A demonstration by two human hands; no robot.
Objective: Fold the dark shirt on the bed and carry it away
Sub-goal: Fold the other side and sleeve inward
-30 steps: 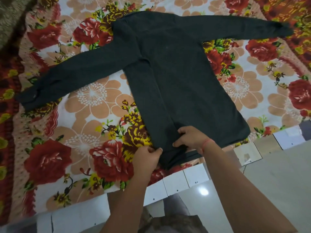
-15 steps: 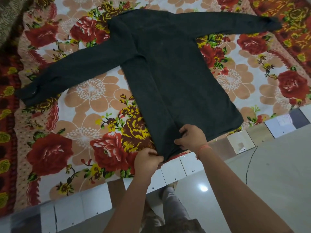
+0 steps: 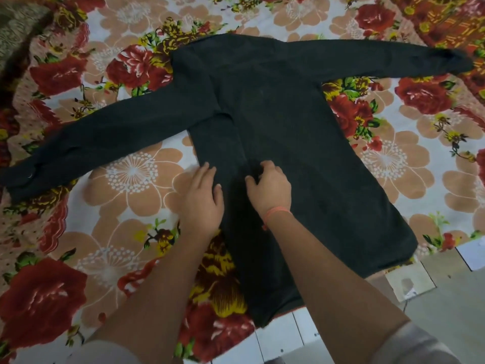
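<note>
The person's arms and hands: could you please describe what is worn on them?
The left hand and the right hand are both bare, without gloves. A thin orange-pink thread band circles the right wrist. The forearms are uncovered; light-coloured sleeves begin only near the bottom edge of the head view.

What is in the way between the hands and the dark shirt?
Nothing visible. The left hand lies flat on the dark shirt at its left edge, and the right hand beside it pinches the cloth.

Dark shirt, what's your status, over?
Left hand flat on dark shirt. Right hand pinching its cloth. Shirt spread on floral bedsheet, sleeves out. Nothing blocking.
</note>
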